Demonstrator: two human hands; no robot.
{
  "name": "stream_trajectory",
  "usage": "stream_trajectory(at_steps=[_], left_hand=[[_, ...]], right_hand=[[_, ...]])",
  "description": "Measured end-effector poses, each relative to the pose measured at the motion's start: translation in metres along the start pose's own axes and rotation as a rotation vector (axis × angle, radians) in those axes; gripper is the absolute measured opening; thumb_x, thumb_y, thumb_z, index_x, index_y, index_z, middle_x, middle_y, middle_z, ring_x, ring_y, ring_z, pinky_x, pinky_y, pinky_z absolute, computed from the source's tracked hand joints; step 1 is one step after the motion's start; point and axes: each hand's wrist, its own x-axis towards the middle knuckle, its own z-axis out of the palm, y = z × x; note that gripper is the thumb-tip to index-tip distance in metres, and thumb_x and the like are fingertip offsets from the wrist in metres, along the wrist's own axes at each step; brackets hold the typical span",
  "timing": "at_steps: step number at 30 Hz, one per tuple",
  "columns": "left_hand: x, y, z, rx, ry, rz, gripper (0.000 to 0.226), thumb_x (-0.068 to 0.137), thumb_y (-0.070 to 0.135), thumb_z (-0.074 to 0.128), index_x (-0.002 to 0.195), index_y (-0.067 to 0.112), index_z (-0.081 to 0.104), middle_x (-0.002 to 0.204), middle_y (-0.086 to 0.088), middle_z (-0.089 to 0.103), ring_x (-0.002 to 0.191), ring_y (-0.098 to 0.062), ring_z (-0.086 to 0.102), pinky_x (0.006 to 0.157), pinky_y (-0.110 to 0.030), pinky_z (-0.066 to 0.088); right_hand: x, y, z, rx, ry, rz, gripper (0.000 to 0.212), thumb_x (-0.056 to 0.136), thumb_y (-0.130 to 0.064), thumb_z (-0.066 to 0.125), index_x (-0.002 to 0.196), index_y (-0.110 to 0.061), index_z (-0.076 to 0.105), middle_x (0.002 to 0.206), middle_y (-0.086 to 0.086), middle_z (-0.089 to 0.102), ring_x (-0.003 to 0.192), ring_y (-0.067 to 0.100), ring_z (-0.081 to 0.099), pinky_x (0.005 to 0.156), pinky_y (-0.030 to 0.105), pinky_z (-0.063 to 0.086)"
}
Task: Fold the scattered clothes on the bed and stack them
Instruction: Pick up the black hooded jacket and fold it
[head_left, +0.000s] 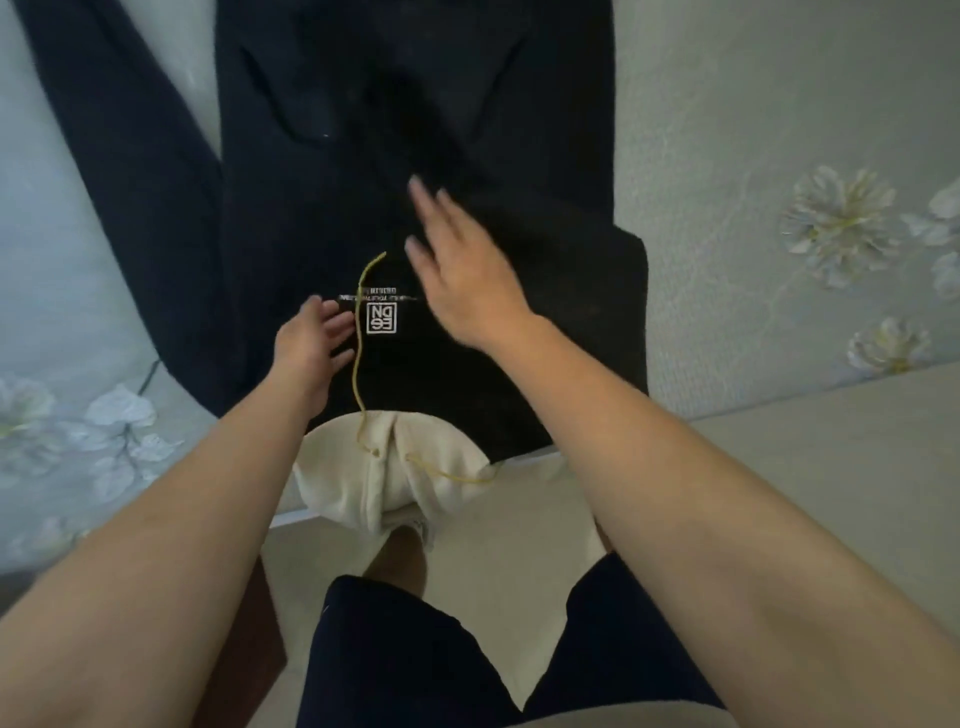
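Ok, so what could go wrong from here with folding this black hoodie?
1. The yellow drawstring lies loose across the chest print beside the left hand; it could snag fingers or get trapped in a fold.
2. The cream hood hangs over the edge of the bed and may drag the hoodie off.
3. One sleeve lies spread out to the side, so the fold could end lopsided.

Black hoodie (415, 104): one
Cream hood (337, 478): one
Yellow cord ends: two, long end (357, 338), short end (452, 475)
Hands: two, left hand (311, 340), right hand (462, 275)
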Motion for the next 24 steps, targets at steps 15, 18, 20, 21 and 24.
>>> stream_trajectory(at_steps=[15, 18, 20, 21, 24], left_hand=[[0.03, 0.021, 0.011, -0.041, 0.194, -0.068, 0.045, 0.096, 0.043, 0.061, 0.136, 0.026, 0.051, 0.127, -0.001, 0.057, 0.112, -0.02, 0.056, 0.092, -0.037, 0.049], [0.045, 0.017, 0.014, -0.02, 0.272, -0.101, 0.021, 0.1, 0.034, 0.056, 0.12, 0.028, 0.054, 0.113, 0.002, 0.057, 0.1, -0.017, 0.057, 0.093, -0.036, 0.053], [0.051, 0.015, 0.014, 0.013, 0.298, -0.102, 0.016, 0.1, 0.035, 0.055, 0.111, 0.023, 0.056, 0.109, 0.001, 0.058, 0.094, -0.014, 0.058, 0.087, -0.032, 0.054], [0.052, 0.016, 0.015, 0.035, 0.308, -0.106, 0.022, 0.099, 0.036, 0.055, 0.116, 0.022, 0.058, 0.11, 0.001, 0.058, 0.093, -0.014, 0.058, 0.084, -0.03, 0.053], [0.049, 0.02, 0.016, 0.071, 0.308, -0.126, 0.032, 0.099, 0.037, 0.055, 0.128, 0.023, 0.055, 0.116, -0.001, 0.058, 0.096, -0.015, 0.057, 0.085, -0.031, 0.052]], right_hand=[[-0.042, 0.093, 0.02, -0.704, -0.12, 0.215, 0.103, 0.079, -0.092, 0.025, 0.158, -0.036, -0.011, 0.161, 0.013, -0.03, 0.147, 0.045, -0.026, 0.116, 0.066, -0.013], [-0.031, 0.112, 0.027, -0.682, -0.226, 0.314, 0.117, 0.065, -0.103, 0.019, 0.152, -0.04, -0.027, 0.154, 0.012, -0.044, 0.141, 0.048, -0.035, 0.115, 0.07, -0.011], [-0.025, 0.114, 0.03, -0.678, -0.252, 0.332, 0.118, 0.063, -0.104, 0.018, 0.148, -0.04, -0.033, 0.152, 0.013, -0.047, 0.14, 0.049, -0.037, 0.114, 0.069, -0.014], [-0.023, 0.113, 0.03, -0.666, -0.27, 0.335, 0.119, 0.062, -0.104, 0.019, 0.147, -0.04, -0.035, 0.15, 0.013, -0.049, 0.139, 0.049, -0.038, 0.113, 0.069, -0.016], [-0.023, 0.112, 0.024, -0.636, -0.353, 0.347, 0.119, 0.062, -0.104, 0.021, 0.142, -0.04, -0.041, 0.145, 0.013, -0.055, 0.135, 0.049, -0.043, 0.111, 0.069, -0.019]])
